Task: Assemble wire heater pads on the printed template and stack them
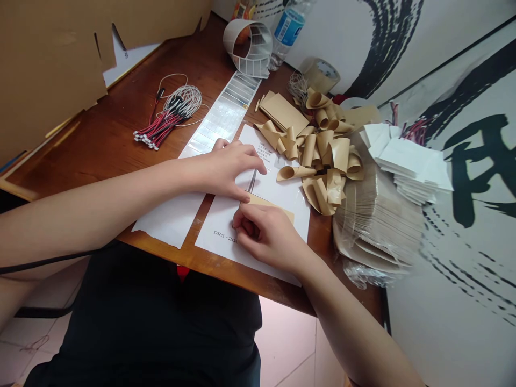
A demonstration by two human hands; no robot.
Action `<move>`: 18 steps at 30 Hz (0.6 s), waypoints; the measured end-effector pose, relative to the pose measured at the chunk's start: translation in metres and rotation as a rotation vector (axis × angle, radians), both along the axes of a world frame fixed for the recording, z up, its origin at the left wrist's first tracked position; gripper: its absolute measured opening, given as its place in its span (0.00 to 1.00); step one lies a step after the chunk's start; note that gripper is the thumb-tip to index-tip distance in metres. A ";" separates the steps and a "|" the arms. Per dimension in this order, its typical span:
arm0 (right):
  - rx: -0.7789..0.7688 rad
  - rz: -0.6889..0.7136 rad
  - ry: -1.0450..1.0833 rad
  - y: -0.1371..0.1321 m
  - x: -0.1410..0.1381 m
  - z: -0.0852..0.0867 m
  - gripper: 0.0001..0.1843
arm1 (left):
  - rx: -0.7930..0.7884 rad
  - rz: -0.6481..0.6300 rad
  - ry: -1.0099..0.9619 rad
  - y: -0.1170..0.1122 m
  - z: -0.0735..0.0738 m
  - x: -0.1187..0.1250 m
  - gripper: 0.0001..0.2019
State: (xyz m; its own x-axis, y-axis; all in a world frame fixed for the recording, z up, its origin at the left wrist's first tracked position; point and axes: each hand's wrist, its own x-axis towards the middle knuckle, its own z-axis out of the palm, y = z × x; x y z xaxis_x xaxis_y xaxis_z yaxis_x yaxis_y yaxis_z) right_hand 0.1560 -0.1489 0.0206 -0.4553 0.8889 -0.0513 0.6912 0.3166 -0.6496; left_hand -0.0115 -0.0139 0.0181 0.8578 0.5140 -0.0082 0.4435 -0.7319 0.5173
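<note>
Tan paper piece (276,207) lies on a printed white sheet (217,220) near the front edge of the tabletop (100,161), next to both hands. The right hand (270,231) rests at its near side with fingers curled in; whether that grip pinches anything cannot be told. The left hand (234,167) is palm down with fingers spread wide, its thumb at the paper's corner and a thin metal tool (252,180) partly hidden beneath. Just right of the sheet, clear plastic (365,274) wraps a thick brown stack (379,220), white flat pieces (419,161) lying on top, crowding that side. Curled tan papers (338,153) heap up beyond the right hand. Leftward, wood shows between the front edge and a bundle of red, black and white wires (173,115). Past the left hand, a strip of silver labels (221,115) runs back to a roll (229,37). Behind stand a tape roll (316,75) and a plastic bottle (288,32), its contents unclear; cardboard (52,54) walls the far left, and a white panel (463,269) the right.
</note>
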 end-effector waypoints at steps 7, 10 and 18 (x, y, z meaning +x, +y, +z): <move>-0.008 -0.056 -0.007 -0.002 -0.004 0.002 0.05 | 0.000 -0.004 -0.013 0.000 -0.001 -0.001 0.29; 0.013 -0.079 -0.013 -0.003 -0.005 0.001 0.04 | -0.005 -0.004 -0.016 0.001 -0.001 -0.001 0.29; 0.007 -0.015 0.013 -0.001 0.000 -0.002 0.06 | -0.007 -0.004 0.010 -0.001 0.002 0.000 0.30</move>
